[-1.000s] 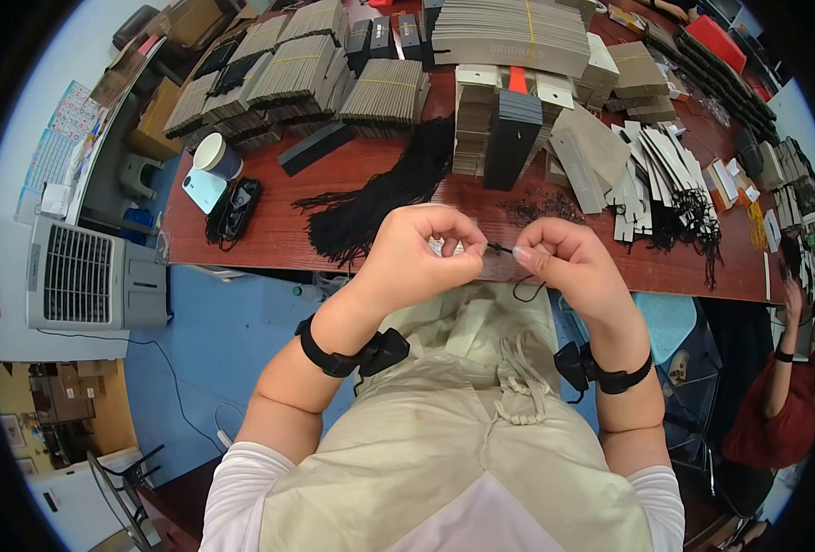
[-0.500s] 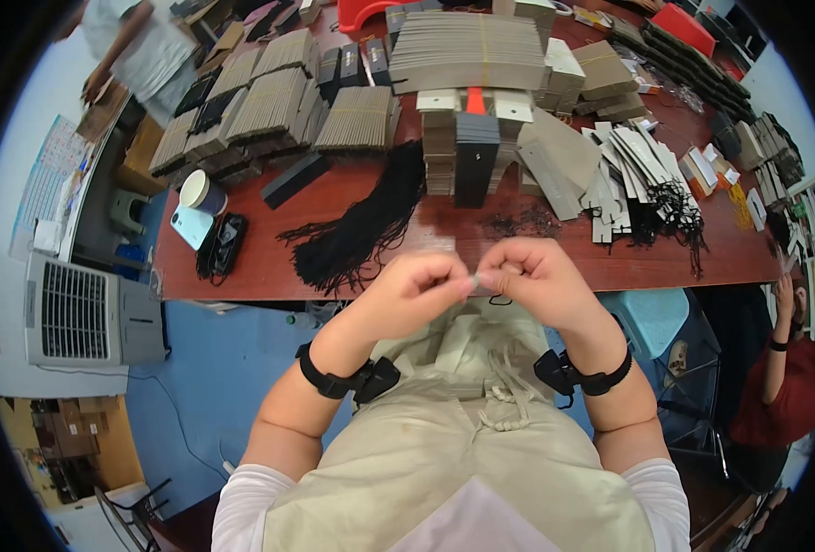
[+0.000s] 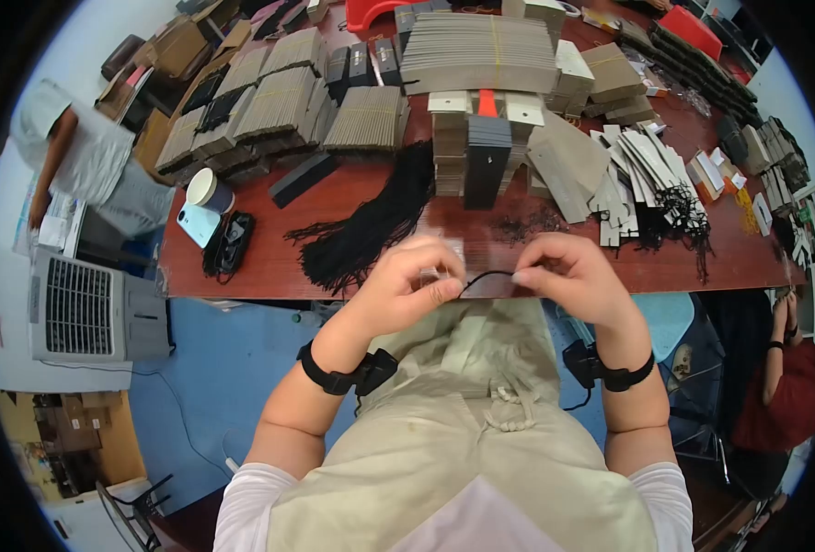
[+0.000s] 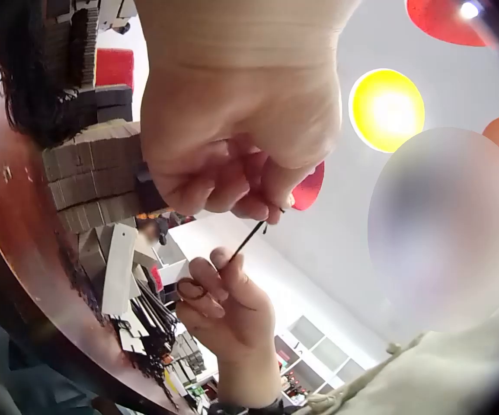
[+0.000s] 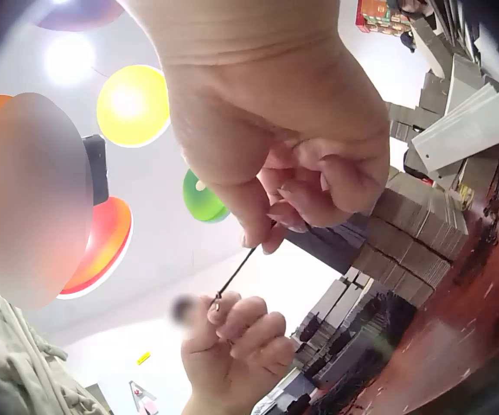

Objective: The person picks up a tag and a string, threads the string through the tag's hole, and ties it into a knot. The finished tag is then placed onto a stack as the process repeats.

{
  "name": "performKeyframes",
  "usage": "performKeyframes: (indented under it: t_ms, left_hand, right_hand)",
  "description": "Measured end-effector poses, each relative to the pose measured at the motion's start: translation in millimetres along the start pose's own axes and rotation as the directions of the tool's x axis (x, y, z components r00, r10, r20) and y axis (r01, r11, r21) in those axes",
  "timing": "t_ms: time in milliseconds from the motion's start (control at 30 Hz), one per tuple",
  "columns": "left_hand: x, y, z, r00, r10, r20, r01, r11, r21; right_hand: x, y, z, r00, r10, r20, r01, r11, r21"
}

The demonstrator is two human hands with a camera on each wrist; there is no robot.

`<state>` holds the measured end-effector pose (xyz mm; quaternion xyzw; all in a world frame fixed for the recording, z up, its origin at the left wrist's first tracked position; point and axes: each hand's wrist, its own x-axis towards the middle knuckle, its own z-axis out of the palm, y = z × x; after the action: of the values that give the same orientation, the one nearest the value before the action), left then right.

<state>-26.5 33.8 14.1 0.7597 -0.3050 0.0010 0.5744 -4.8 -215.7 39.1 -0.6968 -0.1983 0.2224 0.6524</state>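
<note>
A thin black cord [image 3: 490, 273] bridges the two hands just above the table's front edge, bowed slightly in the head view. Thumb and fingertips of my left hand [image 3: 412, 283] pinch one end, and my right hand [image 3: 568, 276] pinches the other. From the left wrist, the cord [image 4: 248, 239] looks nearly straight, with a small loop of it by the right hand's fingers. A small knot [image 5: 217, 296] shows at the left fingertips in the right wrist view. Beyond the left hand lies a thick bundle of black cords [image 3: 371, 225] on the table.
Behind the hands stand stacked grey card tags [image 3: 481, 55] and an upright black box [image 3: 487, 161]. White tags with black strings [image 3: 642, 184] lie to the right. A paper cup [image 3: 210, 191] and a phone [image 3: 199, 224] sit left. Other people are at both sides.
My hands came together at the fingertips, then drew apart sideways with the cord spanning between them. At the far left, a person came into view and moved further left.
</note>
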Motion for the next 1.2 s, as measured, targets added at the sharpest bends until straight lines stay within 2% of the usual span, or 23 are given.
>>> performKeyframes:
  t_ms: [33, 67, 100, 167, 200, 300, 333, 367, 400, 433, 467, 533, 633, 767, 800, 900, 967, 1000, 1033, 1100, 1167, 1200]
  left_hand:
    - [4.5, 1.4, 3.2, 0.993, 0.051, -0.109, -0.029, 0.979, 0.202]
    - [10.3, 2.6, 7.5, 0.971, 0.128, -0.202, -0.039, 0.918, 0.394]
    - [14.7, 2.8, 14.9, 0.982, 0.071, -0.177, -0.03, 0.974, 0.225]
    - [16.1, 3.3, 34.1, 0.996, -0.029, -0.089, 0.019, 0.994, -0.111]
    - [17.4, 4.5, 45.8, 0.98, -0.168, -0.103, 0.124, 0.932, -0.34]
    - [18.6, -9.5, 44.7, 0.902, -0.43, 0.045, 0.401, 0.794, -0.458]
    - [17.7, -13.5, 43.9, 0.896, -0.441, 0.041, 0.417, 0.81, -0.411]
    - [16.2, -17.5, 43.3, 0.891, -0.453, 0.036, 0.434, 0.824, -0.365]
    - [15.2, -20.2, 42.5, 0.886, -0.463, 0.029, 0.447, 0.836, -0.318]
    - [15.6, -20.4, 39.8, 0.883, -0.468, 0.019, 0.456, 0.849, -0.267]
    - [14.4, -15.7, 35.8, 0.85, -0.527, 0.012, 0.503, 0.804, -0.318]
    - [12.6, -17.6, 31.1, 0.855, -0.518, 0.015, 0.491, 0.8, -0.345]
    - [13.5, -13.5, 26.7, 0.859, -0.511, -0.024, 0.47, 0.807, -0.357]
    - [8.7, -3.5, 22.8, 0.834, -0.549, -0.056, 0.471, 0.761, -0.446]
    - [9.1, -1.5, 22.5, 0.829, -0.557, -0.057, 0.471, 0.749, -0.467]
    - [3.4, -13.2, 18.8, 0.828, -0.561, 0.001, 0.458, 0.676, -0.578]
    - [4.5, -10.4, 17.9, 0.827, -0.56, -0.048, 0.459, 0.722, -0.518]
    - [4.4, -8.1, 18.0, 0.822, -0.565, -0.078, 0.461, 0.739, -0.491]
    - [3.0, -7.6, 18.6, 0.825, -0.558, -0.088, 0.45, 0.744, -0.493]
    - [6.6, -7.1, 16.5, 0.838, -0.533, -0.117, 0.418, 0.765, -0.49]
    - [10.9, 2.2, 13.5, 0.842, -0.524, -0.129, 0.4, 0.766, -0.503]
    - [12.4, 5.9, 12.9, 0.843, -0.523, -0.126, 0.401, 0.768, -0.499]
  right_hand:
    - [3.2, 3.0, 2.5, 0.996, -0.089, 0.025, 0.091, 0.988, -0.127]
    - [5.0, -0.4, 5.9, 0.976, -0.207, 0.066, 0.217, 0.925, -0.312]
    - [8.6, -7.6, 12.0, 0.942, -0.31, 0.127, 0.332, 0.811, -0.483]
    - [13.2, -3.7, 25.5, 0.926, -0.37, 0.08, 0.339, 0.716, -0.61]
    - [15.6, -2.2, 31.9, 0.902, -0.432, -0.001, 0.328, 0.687, -0.649]
    - [21.7, -4.0, 19.0, 0.884, -0.468, -0.003, 0.332, 0.63, -0.702]
    - [25.7, -1.2, 9.1, 0.864, -0.503, -0.008, 0.361, 0.632, -0.686]
    - [30.4, -0.3, -0.2, 0.853, -0.517, -0.072, 0.32, 0.627, -0.71]
    - [34.9, 3.7, -10.4, 0.809, -0.552, -0.202, 0.132, 0.506, -0.852]
    - [41.2, 8.1, -21.5, 0.729, -0.61, -0.312, -0.082, 0.374, -0.924]
    - [47.7, 12.0, -34.1, 0.727, -0.601, -0.332, -0.163, 0.319, -0.934]
    - [56.7, 21.6, -54.3, 0.72, -0.577, -0.386, -0.326, 0.21, -0.922]
    - [63.2, 30.8, -67.0, 0.801, -0.512, -0.311, -0.248, 0.19, -0.95]
    - [70.4, 39.9, -83.7, 0.828, -0.464, -0.315, -0.201, 0.28, -0.939]
    - [69.9, 34.4, -83.1, 0.818, -0.444, -0.366, -0.243, 0.31, -0.919]
    - [68.1, 34.1, -88.8, 0.741, -0.478, -0.473, -0.226, 0.485, -0.845]
    - [61.4, 23.4, -89.4, 0.613, -0.508, -0.605, -0.151, 0.676, -0.721]
    - [58.0, 16.5, -84.8, 0.553, -0.479, -0.682, 0.071, 0.843, -0.534]
    - [51.5, 3.5, -70.3, 0.512, -0.496, -0.701, 0.291, 0.868, -0.402]
    - [33.6, -14.4, -22.9, 0.649, -0.357, -0.672, 0.383, 0.916, -0.117]
    - [34.2, -8.5, 8.6, 0.744, -0.53, -0.407, 0.404, 0.842, -0.357]
    - [38.4, -7.0, 19.9, 0.759, -0.502, -0.414, 0.426, 0.864, -0.267]
